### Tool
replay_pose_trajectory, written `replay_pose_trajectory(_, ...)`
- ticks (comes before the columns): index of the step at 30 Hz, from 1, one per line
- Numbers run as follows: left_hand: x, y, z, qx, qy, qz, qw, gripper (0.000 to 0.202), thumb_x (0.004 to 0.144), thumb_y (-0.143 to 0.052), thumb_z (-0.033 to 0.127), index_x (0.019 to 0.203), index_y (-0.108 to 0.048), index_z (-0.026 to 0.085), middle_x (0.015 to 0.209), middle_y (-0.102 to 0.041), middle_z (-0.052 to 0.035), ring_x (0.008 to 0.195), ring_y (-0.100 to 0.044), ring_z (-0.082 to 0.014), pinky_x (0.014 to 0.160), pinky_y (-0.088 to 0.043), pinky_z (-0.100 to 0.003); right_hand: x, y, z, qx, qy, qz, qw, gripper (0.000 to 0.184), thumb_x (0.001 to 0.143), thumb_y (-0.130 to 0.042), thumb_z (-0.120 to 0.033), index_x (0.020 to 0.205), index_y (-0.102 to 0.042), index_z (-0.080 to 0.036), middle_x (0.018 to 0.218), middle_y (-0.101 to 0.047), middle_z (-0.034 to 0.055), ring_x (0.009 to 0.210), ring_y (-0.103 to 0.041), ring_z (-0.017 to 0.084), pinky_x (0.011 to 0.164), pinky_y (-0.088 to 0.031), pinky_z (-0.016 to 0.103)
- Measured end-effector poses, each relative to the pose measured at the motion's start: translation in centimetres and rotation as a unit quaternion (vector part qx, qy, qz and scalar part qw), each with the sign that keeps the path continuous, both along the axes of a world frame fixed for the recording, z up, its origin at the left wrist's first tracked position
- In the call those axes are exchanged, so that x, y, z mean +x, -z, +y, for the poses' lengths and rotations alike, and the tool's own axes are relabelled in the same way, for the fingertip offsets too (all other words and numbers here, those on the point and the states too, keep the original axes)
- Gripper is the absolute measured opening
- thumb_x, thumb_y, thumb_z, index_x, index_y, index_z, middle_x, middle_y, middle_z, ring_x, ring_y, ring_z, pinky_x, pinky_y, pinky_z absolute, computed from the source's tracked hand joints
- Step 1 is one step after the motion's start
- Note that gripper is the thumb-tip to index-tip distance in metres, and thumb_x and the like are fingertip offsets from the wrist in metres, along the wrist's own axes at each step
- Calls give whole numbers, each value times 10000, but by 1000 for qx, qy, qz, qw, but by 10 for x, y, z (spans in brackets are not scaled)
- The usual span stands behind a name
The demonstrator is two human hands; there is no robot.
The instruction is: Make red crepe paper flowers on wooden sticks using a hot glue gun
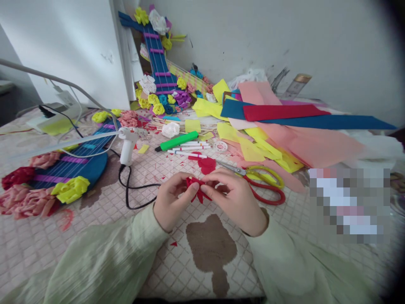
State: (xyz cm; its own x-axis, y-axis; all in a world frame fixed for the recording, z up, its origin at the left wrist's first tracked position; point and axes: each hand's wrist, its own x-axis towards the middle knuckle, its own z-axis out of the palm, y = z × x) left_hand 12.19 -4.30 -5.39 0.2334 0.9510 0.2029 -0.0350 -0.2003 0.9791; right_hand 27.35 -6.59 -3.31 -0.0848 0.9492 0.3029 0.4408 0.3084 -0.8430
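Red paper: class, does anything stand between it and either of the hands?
Nothing visible does: the left hand and right hand both pinch the red paper directly. The scissors lie beyond the right hand, not in between.

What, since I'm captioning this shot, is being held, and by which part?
A small red piece, pinched near its top by the left hand and right hand, its lower part left free.
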Motion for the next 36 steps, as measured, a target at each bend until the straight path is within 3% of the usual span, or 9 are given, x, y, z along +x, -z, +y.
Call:
replay_pose_trajectory(7, -3, 2, 1, 13, -40, -27, 999, 121, 767, -613, 265, 782, -604, 145, 662, -605, -12, 554, -526, -92, 506, -453, -205, 3, -4, -2, -15, -3, -17, 1000, 139, 830, -530, -236, 831, -649, -164, 759, -651, 17, 676, -577, 109, 579, -452, 212)
replay_pose_trajectory(15, -3, -3, 2, 36, -17, -23, 999, 167, 747, -640, 304, 782, -619, 143, 685, -620, -32, 583, -563, -115, 544, -489, -238, 3, -6, -2, -40, 5, 3, 999, 140, 809, -554, -265, 776, -647, -167, 727, -671, 15, 646, -577, 116, 562, -456, 220)
replay_pose_trajectory(26, -5, 0, -1, 62, -17, 0, 998, 92, 773, -611, 234, 810, -620, 150, 743, -621, -48, 672, -587, -138, 611, -514, -257, 1, -4, -1, -10, 5, -4, 1000, 63, 771, -593, -225, 745, -636, -186, 748, -667, 20, 666, -590, 128, 558, -470, 233)
replay_pose_trajectory(32, -4, -2, -2, 44, 17, -32, 998, 124, 762, -630, 243, 838, -616, 146, 748, -617, -39, 663, -587, -123, 612, -518, -241, 3, -4, 0, -14, 15, 5, 1000, 69, 772, -599, -235, 753, -634, -178, 753, -665, 21, 678, -592, 129, 579, -475, 233)
replay_pose_trajectory(36, -3, -3, -2, -12, 31, -71, 997, 144, 725, -669, 221, 839, -613, 153, 765, -624, -28, 684, -601, -122, 627, -526, -237, 6, -4, 1, -16, 17, -7, 1000, 131, 811, -559, -272, 779, -645, -178, 759, -668, 25, 674, -590, 135, 582, -470, 245)
